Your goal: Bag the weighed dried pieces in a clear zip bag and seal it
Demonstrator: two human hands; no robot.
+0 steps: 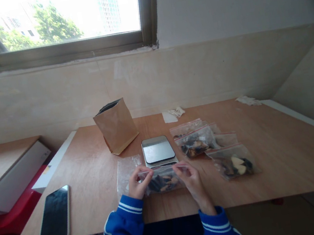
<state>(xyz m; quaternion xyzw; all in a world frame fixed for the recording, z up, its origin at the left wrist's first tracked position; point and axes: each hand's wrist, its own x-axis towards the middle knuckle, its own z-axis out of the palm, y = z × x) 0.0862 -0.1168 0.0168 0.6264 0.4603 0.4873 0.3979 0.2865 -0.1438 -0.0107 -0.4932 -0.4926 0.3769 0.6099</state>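
Observation:
Both of my hands pinch the top edge of a clear zip bag (163, 183) that holds dark and tan dried pieces. My left hand (138, 182) grips it near the left corner, thumb against fingers. Toward the right end of the same edge, my right hand (189, 176) is closed on the bag. Just behind the bag stands a kitchen scale (158, 149) with a bare shiny plate. A flat clear plastic bag (128, 170) lies beside my left hand, partly covered by it.
Filled zip bags (233, 163) lie in a group on the right, several overlapping. An open brown paper bag (117, 128) stands at the back left. A phone (53, 219) with a white cable juts over the left front edge. Crumpled tissue (176, 112) rests near the wall.

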